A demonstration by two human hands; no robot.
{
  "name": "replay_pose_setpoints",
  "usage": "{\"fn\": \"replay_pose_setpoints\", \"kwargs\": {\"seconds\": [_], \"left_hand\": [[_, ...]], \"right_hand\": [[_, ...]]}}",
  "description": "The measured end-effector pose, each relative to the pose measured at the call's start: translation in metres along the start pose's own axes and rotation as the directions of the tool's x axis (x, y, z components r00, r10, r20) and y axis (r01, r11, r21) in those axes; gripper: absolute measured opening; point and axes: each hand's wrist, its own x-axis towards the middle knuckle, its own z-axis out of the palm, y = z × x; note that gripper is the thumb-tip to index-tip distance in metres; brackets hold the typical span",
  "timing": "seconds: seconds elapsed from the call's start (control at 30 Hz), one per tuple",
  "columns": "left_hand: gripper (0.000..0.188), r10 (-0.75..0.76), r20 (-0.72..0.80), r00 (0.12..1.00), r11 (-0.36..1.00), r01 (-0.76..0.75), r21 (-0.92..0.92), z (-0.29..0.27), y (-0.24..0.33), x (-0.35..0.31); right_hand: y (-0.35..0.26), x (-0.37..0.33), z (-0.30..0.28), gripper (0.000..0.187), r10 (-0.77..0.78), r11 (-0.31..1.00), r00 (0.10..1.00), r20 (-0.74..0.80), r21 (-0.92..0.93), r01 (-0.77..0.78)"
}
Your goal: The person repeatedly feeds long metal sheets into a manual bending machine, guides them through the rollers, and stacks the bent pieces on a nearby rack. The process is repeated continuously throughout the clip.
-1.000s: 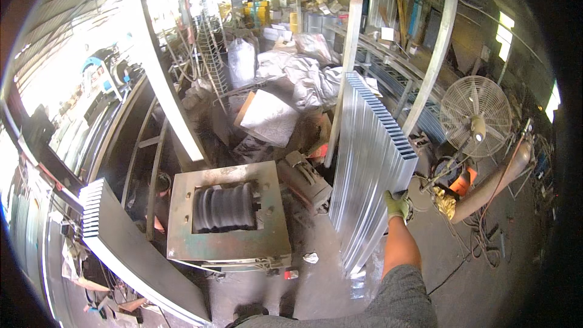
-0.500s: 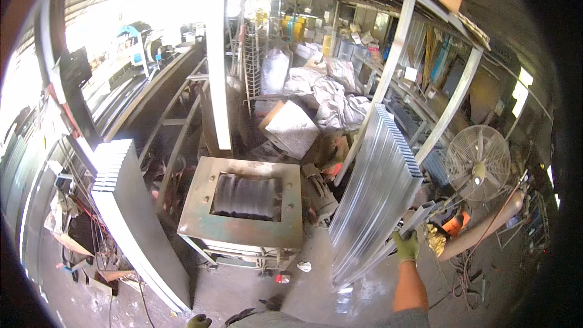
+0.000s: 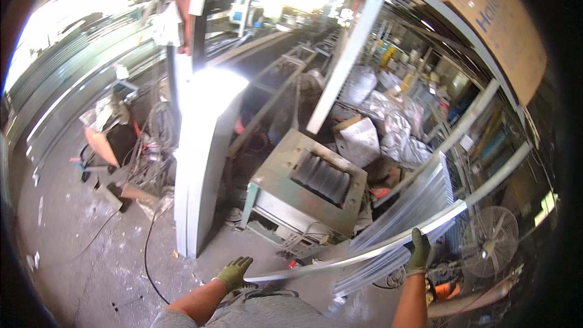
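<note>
A long light-grey metal channel [image 3: 364,255] slants across in front of me, its near end low in the middle and its far end raised to the right. My right hand [image 3: 418,254], in a green glove, grips it toward the raised end. Close by that low end is my left hand [image 3: 234,274], also gloved, with fingers stretched out and holding nothing. Behind the channel leans a stack of similar metal channels [image 3: 395,225]. To the left stands another upright stack of pale channels [image 3: 203,164].
A green-grey machine with a ribbed roller [image 3: 276,191] stands ahead, between the stacks. On the right are a large fan [image 3: 489,242] and an orange object [image 3: 447,291]. A black cable [image 3: 147,255] crosses the left floor. Overhead, a cardboard box [image 3: 486,24] rests on a metal frame.
My view has swung left. The channel in my right hand has come away from the right stack and now lies across my front. My left hand has risen and spread its fingers.
</note>
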Motion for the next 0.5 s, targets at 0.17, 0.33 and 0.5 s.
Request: {"fn": "replay_pose_setpoints", "kwargs": {"seconds": [0.17,0.33,0.5], "left_hand": [[0.085,-0.124,-0.240,0.963,0.983,0.151,0.099,-0.035,-0.038,-0.072],[0.026,-0.079,-0.404,0.911,0.983,0.139,0.121,-0.091,-0.027,-0.136],[0.031,-0.180,-0.368,0.912,0.968,0.231,0.101,-0.110,0.039,-0.133]], "right_hand": [[-0.003,-0.013,0.085,0.056,0.138,0.928,0.978,0.156,0.324,-0.182],[0.008,-0.013,0.157,0.088,0.230,0.843,0.903,0.363,0.389,-0.371],[0.079,-0.078,0.237,0.089,0.280,0.838,0.704,0.652,0.191,-0.511]]}}
